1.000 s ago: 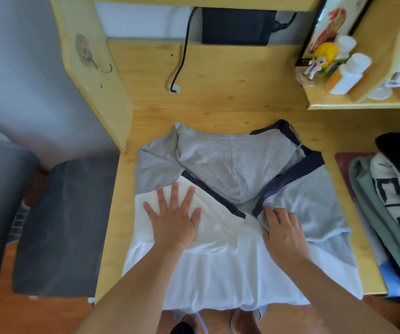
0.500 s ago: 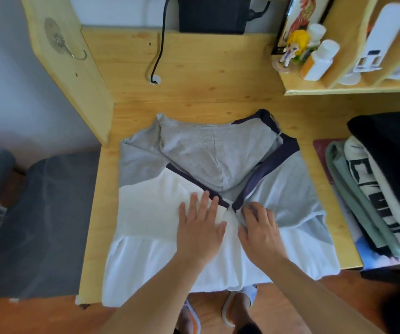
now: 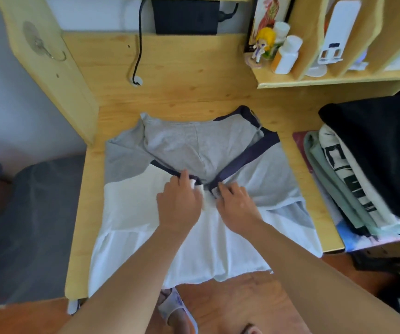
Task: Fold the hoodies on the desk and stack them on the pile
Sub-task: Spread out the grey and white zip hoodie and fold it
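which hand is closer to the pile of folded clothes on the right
The right hand. It grips the hoodie at the centre of the desk, on the side facing the pile, with bare desk between. The left hand sits just beyond it, farther from the pile.

Soft daylight is washing the desk (image 3: 184, 92) evenly, shadows staying faint; wide-angle distortion is bending the edges, and the right-hand pile (image 3: 362, 179) is blurring.

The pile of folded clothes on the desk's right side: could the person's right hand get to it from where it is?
Probably yes. The right hand grips the hoodie mid-desk, and only flat fabric and bare desk lie between it and the pile.
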`<state>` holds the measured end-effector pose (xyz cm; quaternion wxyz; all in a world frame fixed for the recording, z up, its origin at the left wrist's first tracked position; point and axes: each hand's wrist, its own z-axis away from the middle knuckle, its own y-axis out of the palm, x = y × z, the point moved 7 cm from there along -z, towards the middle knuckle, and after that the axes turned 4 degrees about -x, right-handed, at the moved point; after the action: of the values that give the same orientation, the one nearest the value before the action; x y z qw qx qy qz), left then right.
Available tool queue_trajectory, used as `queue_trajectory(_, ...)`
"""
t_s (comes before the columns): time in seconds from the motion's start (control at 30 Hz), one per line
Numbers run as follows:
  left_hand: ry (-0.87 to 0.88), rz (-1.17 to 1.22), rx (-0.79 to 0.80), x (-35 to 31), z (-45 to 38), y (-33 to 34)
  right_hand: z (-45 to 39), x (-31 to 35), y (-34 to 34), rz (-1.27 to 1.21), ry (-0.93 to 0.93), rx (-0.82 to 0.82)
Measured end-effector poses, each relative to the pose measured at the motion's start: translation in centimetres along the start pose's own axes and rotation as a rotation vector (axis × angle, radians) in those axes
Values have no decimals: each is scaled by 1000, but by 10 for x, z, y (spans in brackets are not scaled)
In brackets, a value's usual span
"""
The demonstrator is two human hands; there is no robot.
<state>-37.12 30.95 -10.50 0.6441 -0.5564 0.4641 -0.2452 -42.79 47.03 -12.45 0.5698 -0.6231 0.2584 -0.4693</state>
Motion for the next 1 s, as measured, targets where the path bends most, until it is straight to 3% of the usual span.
queue_trajectory(0.07, 102, -42, 336, -16, 19, 39, 4, 1, 16, 118, -37, 172)
queue_trajectory(0.13, 68, 28, 474, -18, 34, 58, 6, -2, 14, 22, -36, 177)
queue_trajectory(0.2, 42, 134, 316, -12, 50, 42, 24, -11, -8, -207, -38, -4)
queue_trajectory(0.27, -35, 294, 0, 5, 87, 5, 71, -36, -32, -404, 30, -278)
queue_trajectory(0.3, -136, 406, -145, 19, 119, -8, 103, -55, -35, -488, 113, -363)
queue_trajectory(0.37, -482, 595, -299, 54, 193, -14, 167, -99, -15, -635, 384, -318)
queue_trajectory(0.47, -1096, 880, -291, 102, 281, 22, 236, -167, 49, -750, 817, -91)
queue_trajectory(0.53, -1289, 969, -179, 128, 298, 47, 246, -193, 79, -905, 963, -12)
queue_trajectory(0.63, -1314, 1048, -119, 175, 280, 63, 220, -209, 89, -1347, 965, 16)
queue_trajectory(0.77, -1222, 1177, 2, 211, 252, 71, 190, -219, 86, -1319, 793, 119)
queue_trajectory(1.0, -1079, 1072, 6, 203, 286, 38, 236, -221, 60, -1424, 922, 43)
